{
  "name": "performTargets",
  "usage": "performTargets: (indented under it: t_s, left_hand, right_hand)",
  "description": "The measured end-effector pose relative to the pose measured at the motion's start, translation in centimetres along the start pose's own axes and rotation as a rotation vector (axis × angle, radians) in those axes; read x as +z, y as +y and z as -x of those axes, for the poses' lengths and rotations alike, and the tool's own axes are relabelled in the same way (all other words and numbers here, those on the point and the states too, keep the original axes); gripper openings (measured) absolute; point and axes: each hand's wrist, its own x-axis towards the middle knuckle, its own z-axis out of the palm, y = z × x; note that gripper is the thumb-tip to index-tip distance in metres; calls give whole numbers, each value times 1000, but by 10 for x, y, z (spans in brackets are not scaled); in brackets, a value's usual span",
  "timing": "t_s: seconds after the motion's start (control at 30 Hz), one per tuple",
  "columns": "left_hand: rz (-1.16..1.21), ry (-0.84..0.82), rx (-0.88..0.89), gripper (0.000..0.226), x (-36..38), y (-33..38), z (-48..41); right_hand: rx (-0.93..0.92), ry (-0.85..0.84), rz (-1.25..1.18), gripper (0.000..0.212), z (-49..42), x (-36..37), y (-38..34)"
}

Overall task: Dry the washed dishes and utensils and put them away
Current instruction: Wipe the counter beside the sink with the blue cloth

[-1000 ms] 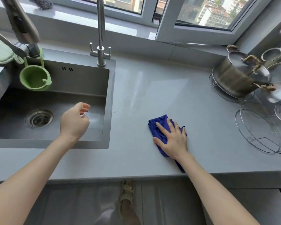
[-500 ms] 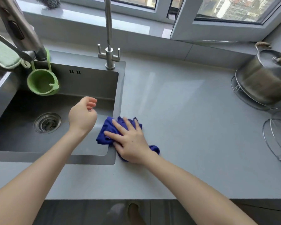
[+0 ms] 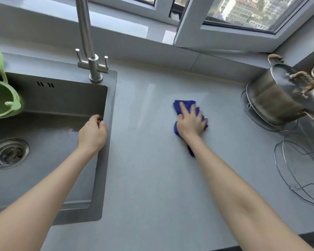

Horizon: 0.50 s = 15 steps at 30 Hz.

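Cloth [image 3: 186,105], blue, on the countertop [image 3: 152,178]: my right hand [image 3: 190,122] presses it, fingers extended. My left hand [image 3: 92,133], loosely curled, empty, hangs at the sink's [image 3: 101,178] right rim.

No text, label, brand, number or sign can be read on anything here.

Most of the blue cloth [image 3: 184,104] is covered by the right hand [image 3: 190,122], and its fingers are smeared by blur. The fingertips of the left hand [image 3: 92,133] are curled out of sight. The tap [image 3: 85,33] is cut off by the top edge, the green cup [image 3: 2,98] by the left, the pot [image 3: 275,98] and wire rack [image 3: 297,171] by the right.
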Motion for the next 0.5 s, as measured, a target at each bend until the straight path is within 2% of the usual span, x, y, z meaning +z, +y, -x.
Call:
performTargets:
  t_s: [0.07, 0.13, 0.17, 0.2, 0.23, 0.27, 0.37, 0.4, 0.43, 0.5]
  left_hand:
    - [169, 24, -112, 42, 4, 7, -16]
    - [291, 41, -178, 40, 4, 11, -31]
    - [319, 40, -189, 38, 3, 11, -38]
    - [330, 28, -189, 36, 1, 12, -43]
    - [335, 12, -182, 34, -2, 12, -48]
    - [339, -1, -170, 31, -4, 12, -54]
    - [375, 5, -151, 23, -9, 11, -66]
    - [384, 19, -156, 21, -11, 11, -71]
    - [392, 37, -160, 20, -13, 12, -75]
    - [415, 83, -179, 20, -16, 11, -83]
  right_hand:
    - [-400, -1, 12, 50, 37, 15, -58]
    - [-767, -5, -60, 48, 78, 16, -59]
    - [-866, -25, -71, 48, 84, 14, -37]
    - [-872, -30, -54, 48, 78, 13, -5]
    - [-786, -16, -22, 48, 63, 7, 31]
    - [-596, 11, 4, 50, 39, 1, 66]
    - [203, -12, 6, 51, -46, -24, 124]
    - [351, -21, -9, 49, -71, -29, 114]
    - [375, -25, -3, 49, -91, -31, 93]
    - [182, -28, 8, 49, -122, -19, 28]
